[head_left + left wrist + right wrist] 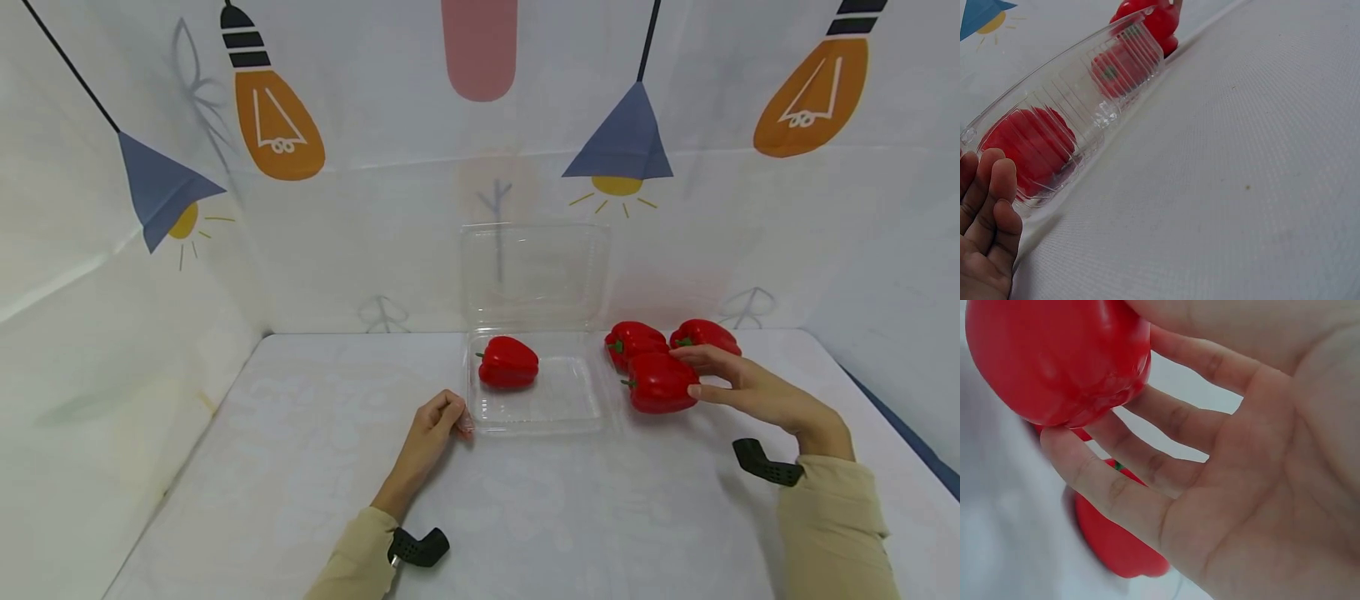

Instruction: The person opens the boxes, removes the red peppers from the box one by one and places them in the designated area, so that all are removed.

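Note:
My right hand point(750, 392) holds a glossy red bell pepper point(660, 383) by its blunt end, thumb on the near side and fingers spread round the rest. In the right wrist view that bell pepper point(1054, 356) fills the top left. Two more red bell peppers, one on the left point(626, 342) and one on the right point(705, 333), lie just behind it. My left hand point(435, 425) grips the front left corner of a clear plastic box point(558, 408); its thumb is hidden in the left wrist view. A single bell pepper point(508, 362) lies inside the box's left part.
The box's clear lid point(536, 275) stands raised at the back, near the wall sheet point(360, 233) printed with lamps and bulbs. A white cloth covers the table point(300, 433). Another sheet point(900, 275) hangs along the right side.

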A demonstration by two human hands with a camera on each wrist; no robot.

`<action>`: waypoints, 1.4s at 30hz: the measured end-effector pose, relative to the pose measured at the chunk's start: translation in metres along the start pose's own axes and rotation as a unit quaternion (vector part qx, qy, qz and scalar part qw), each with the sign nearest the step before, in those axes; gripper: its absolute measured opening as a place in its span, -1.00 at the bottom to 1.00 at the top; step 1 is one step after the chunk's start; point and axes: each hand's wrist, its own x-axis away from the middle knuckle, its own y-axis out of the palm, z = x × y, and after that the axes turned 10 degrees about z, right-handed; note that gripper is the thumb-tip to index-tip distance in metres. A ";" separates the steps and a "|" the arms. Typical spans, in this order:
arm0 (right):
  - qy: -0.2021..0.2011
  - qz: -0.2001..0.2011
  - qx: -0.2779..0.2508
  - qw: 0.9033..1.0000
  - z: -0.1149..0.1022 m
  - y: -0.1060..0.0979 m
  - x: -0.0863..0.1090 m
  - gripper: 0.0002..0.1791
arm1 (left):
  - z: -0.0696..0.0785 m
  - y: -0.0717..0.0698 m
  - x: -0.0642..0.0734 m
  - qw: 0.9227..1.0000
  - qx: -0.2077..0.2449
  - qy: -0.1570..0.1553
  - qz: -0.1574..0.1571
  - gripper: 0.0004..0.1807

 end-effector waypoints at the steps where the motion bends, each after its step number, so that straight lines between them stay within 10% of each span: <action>1: 0.002 -0.001 0.000 1.000 0.001 0.000 0.000 -0.43 | 0.000 0.000 0.000 1.000 0.000 0.001 0.000 -0.77; 42: 0.035 -0.038 -0.057 0.997 0.021 0.008 -0.005 -0.41 | 0.000 0.000 -0.001 1.000 0.001 0.000 -0.001 -0.77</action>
